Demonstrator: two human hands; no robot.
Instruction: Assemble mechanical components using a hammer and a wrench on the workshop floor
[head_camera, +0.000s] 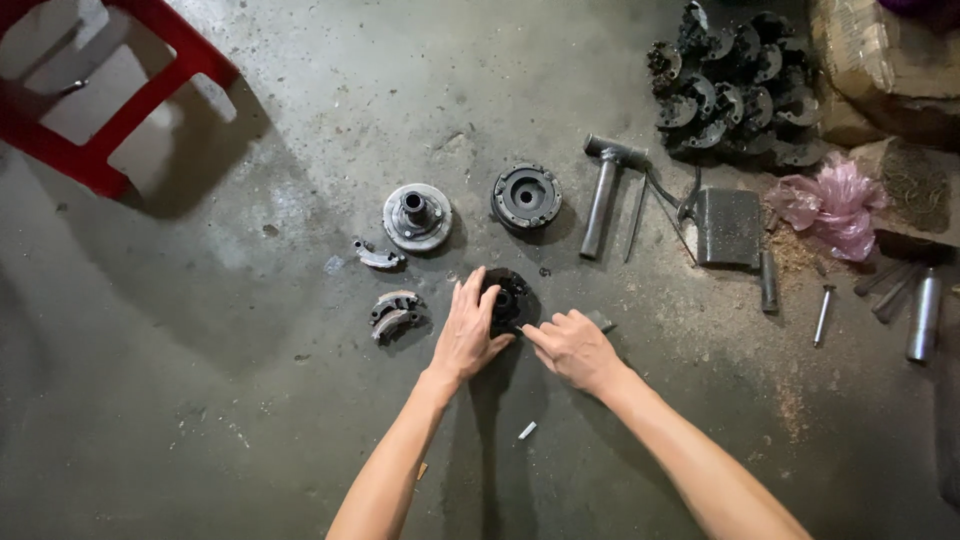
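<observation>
A dark round clutch part (508, 298) lies on the concrete floor between my hands. My left hand (468, 328) rests against its left side, fingers spread over the rim. My right hand (572, 347) touches its lower right edge with the fingertips pinched together; whether something small is held there is hidden. Two curved clutch shoes (393, 314) lie just left of my left hand, and a single shoe (377, 257) lies above them. Farther up sit a silver round hub (417, 215) and a black round drum part (526, 196).
A metal hammer (603, 195), thin rods (637, 215) and a flat grey block (728, 227) lie at the upper right. A heap of dark clutch parts (735, 85), a pink plastic bag (830, 205), bolts (823, 313) and a red plastic stool (105, 85) ring the area.
</observation>
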